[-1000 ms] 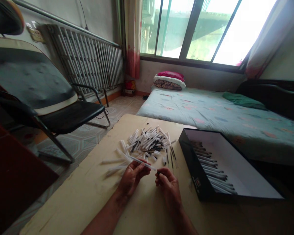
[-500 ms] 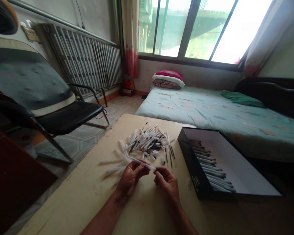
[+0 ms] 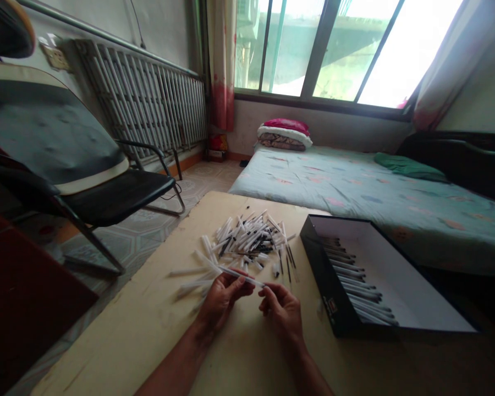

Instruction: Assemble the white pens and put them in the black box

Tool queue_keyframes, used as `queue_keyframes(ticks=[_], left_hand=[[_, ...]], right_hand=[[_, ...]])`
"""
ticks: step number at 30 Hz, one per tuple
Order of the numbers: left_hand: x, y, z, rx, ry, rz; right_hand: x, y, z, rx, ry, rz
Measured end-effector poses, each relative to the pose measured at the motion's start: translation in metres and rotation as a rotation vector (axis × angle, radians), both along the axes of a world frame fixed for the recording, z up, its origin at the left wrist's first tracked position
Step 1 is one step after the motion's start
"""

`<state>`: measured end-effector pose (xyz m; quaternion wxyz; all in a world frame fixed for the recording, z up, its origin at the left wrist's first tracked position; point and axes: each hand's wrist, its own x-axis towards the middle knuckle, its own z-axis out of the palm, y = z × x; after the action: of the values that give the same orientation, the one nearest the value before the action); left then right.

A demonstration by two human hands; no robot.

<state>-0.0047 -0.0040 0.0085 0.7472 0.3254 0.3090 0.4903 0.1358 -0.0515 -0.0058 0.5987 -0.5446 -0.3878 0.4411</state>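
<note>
Over the near part of the bench (image 3: 119,324), two hands are working close together. The left hand (image 3: 220,297) is holding a thin white pen (image 3: 251,281), with its fingers closing around the middle. The pen is leaning a little, and its right end is pointing at the other hand. The right hand (image 3: 284,308) is pinching that end with its fingers close together; any small bit hiding inside them is too hard to tell.

Just past the hands, a messy pile of white tubes and dark sticks (image 3: 247,236) is lying on the bench. Some long clear tubes (image 3: 190,272) are lying to the left, near the left hand. To the right, a black box (image 3: 319,275) with a white inside is sitting open. Many pens (image 3: 361,283) are lying in a row along its left side. Far behind, a bed (image 3: 334,181) is standing under a bright window (image 3: 292,55).
</note>
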Motion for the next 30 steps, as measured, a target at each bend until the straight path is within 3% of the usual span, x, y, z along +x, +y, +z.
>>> queue_keyframes(ticks=[4, 7, 13, 19, 30], left_hand=[[-0.0003, -0.0005, 0.0018, -0.011, 0.020, -0.012], [-0.0001, -0.0009, 0.0024, -0.017, 0.031, 0.013], [0.0011, -0.0004, 0.0008, -0.010, 0.038, 0.054], [0.0010, -0.0002, 0.0009, -0.012, 0.041, 0.024], [0.0015, -0.0001, -0.0007, -0.010, 0.043, 0.044]], right_hand=[[0.0008, -0.0012, -0.0016, 0.051, -0.284, -0.006], [0.0009, -0.0002, -0.0034, 0.067, -0.383, -0.010], [-0.0006, 0.0014, -0.0023, 0.139, -0.339, 0.047], [-0.0007, 0.0002, -0.0039, 0.059, -0.351, 0.046], [-0.0010, 0.0016, -0.0013, 0.087, -0.383, 0.055]])
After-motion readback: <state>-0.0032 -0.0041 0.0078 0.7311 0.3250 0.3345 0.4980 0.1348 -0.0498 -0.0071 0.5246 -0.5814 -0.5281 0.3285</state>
